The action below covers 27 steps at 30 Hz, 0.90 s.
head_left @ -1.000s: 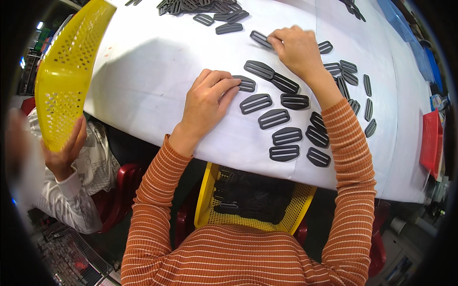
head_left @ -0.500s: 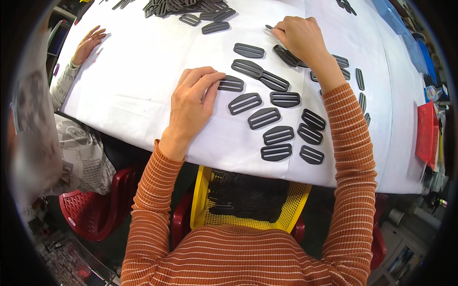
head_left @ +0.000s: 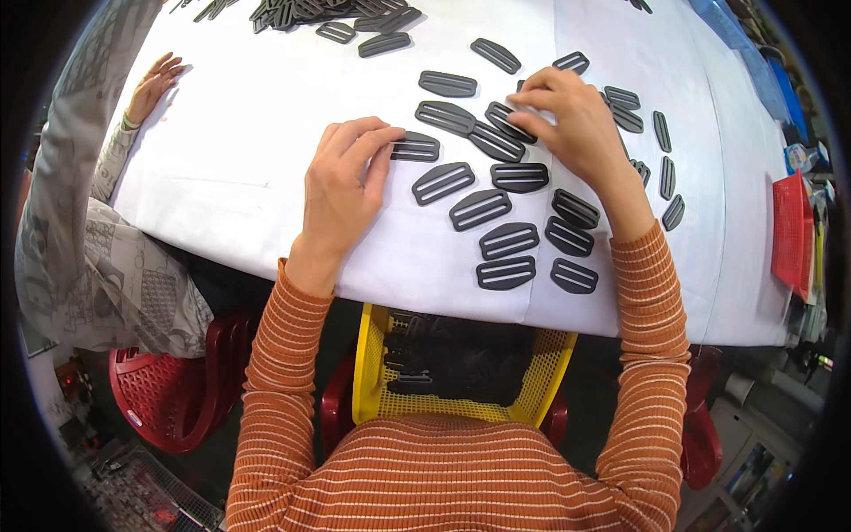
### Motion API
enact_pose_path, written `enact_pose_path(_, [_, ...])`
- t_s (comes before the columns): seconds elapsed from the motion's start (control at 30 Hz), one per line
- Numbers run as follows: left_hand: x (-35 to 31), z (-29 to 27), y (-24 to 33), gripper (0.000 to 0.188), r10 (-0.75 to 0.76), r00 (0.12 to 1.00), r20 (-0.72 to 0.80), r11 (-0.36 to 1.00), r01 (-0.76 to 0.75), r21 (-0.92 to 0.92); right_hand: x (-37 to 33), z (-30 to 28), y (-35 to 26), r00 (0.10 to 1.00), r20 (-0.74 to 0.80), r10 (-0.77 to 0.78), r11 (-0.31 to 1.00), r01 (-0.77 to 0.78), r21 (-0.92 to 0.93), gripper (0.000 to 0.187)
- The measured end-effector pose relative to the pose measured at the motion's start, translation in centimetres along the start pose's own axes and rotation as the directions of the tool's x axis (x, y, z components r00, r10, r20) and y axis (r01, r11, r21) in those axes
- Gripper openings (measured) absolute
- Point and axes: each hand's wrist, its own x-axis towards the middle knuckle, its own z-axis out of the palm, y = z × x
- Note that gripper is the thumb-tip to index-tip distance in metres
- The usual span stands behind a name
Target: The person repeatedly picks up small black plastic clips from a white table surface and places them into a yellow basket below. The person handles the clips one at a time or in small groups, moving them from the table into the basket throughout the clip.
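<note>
Black plastic strap sliders, each with two slots, lie scattered over the white tabletop. My left hand (head_left: 346, 173) rests at the left of the group, its thumb and forefinger closed on the left end of one strap slider (head_left: 417, 148). At the upper right, my right hand (head_left: 572, 124) hovers with thumb and fingers apart over another slider (head_left: 507, 121); whether the fingertips touch it I cannot tell. Beyond that hand lies a tilted slider (head_left: 495, 55). Several more sit between my hands and toward the near edge, including a slider (head_left: 506, 272).
A heap of sliders (head_left: 301, 12) is at the far side. Another person's hand (head_left: 155, 87) rests on the table at the left. Below the near edge, a yellow basket (head_left: 567, 355) holds black pieces. A red basket (head_left: 787, 232) stands at the right, and a red chair (head_left: 168, 399) at lower left.
My right hand has let go of a slider at the far side and come nearer, over another slider. My left hand keeps its pinch. The whole view has shifted slightly.
</note>
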Motion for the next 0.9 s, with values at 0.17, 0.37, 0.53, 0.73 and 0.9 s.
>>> enact_pose_path(0.17, [-0.3,0.1,0.1,0.021,-0.042,0.999,-0.016,0.999,0.041,-0.012,-1.1,-0.9,2.8,0.986,-0.138,0.093,0.994,-0.101,-0.05,0.022])
enact_pose_path(0.37, [-0.3,0.2,0.1,0.022,-0.02,0.999,-0.025,1.0,0.02,0.0,-1.5,-0.3,-0.2,0.998,0.057,-0.005,1.0,0.007,-0.031,0.027])
enact_pose_path(0.53, [-0.3,0.2,-0.1,0.019,0.0,0.999,-0.039,1.0,0.0,-0.016,-1.8,-0.3,-2.0,0.995,-0.009,-0.1,0.985,0.098,-0.141,0.02])
enact_pose_path(0.73, [0.0,0.5,0.1,0.022,0.088,0.995,-0.049,0.995,-0.09,-0.035,-1.7,-0.5,-0.1,0.993,-0.075,0.089,0.985,-0.077,0.152,0.02])
enact_pose_path(0.9, [-0.1,0.3,0.2,0.024,0.064,0.998,-0.024,0.998,-0.065,-0.025,-2.0,-1.4,-0.6,0.944,0.11,0.311,0.924,-0.328,0.199,0.026])
